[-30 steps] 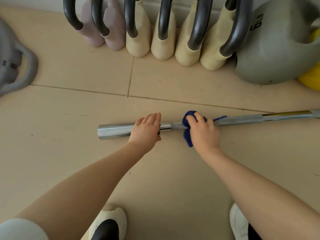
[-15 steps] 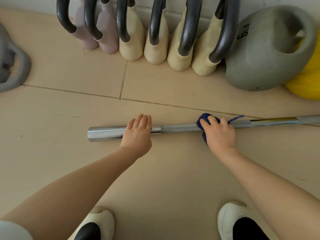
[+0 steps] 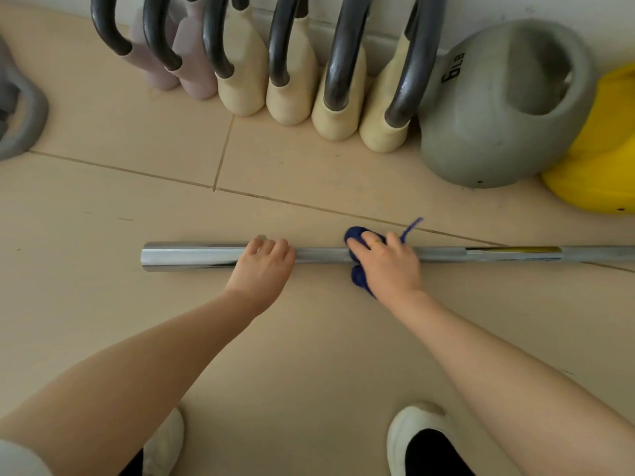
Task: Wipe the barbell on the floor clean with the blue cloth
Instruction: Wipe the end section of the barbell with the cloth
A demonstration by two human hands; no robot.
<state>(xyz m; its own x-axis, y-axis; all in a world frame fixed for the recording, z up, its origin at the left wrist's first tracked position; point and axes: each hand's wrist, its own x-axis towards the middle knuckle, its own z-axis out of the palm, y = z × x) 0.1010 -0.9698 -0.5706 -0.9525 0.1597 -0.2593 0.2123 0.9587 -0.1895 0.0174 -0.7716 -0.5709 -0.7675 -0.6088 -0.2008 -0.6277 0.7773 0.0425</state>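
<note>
A person crouches over a chrome barbell [image 3: 343,255] lying left to right across a beige tiled floor [image 3: 103,201], its thick polished sleeve ending at the left and its thinner shaft running out of view at the right. The right hand [image 3: 388,266] presses a bunched blue cloth [image 3: 357,235] over the shaft near the middle of the scene, its fingers [image 3: 371,240] curled around the cloth and the bar; blue folds show on both the far and the near side of the shaft, and a thin blue strand sticks up just beyond the knuckles. A ring shows on one finger. Just to the left, the left hand [image 3: 263,266] rests on the barbell where the sleeve meets the shaft, its fingers bent over the top of the bar in a steadying hold. The two hands are near one another but apart, with a bare stretch of shaft between them.

Along the far wall stands a row of kettlebell-style weights: two pale pink weights [image 3: 185,63] at the left, four cream weights [image 3: 292,94] beside them, all with dark curved handles. Right of these sits a grey kettlebell [image 3: 481,132] marked "6 LB", and a yellow kettlebell [image 3: 598,166] touches it at the right edge. Another grey weight [image 3: 20,121] is partly visible at the far left. The person's white shoes [image 3: 415,434] are planted on the near floor.
</note>
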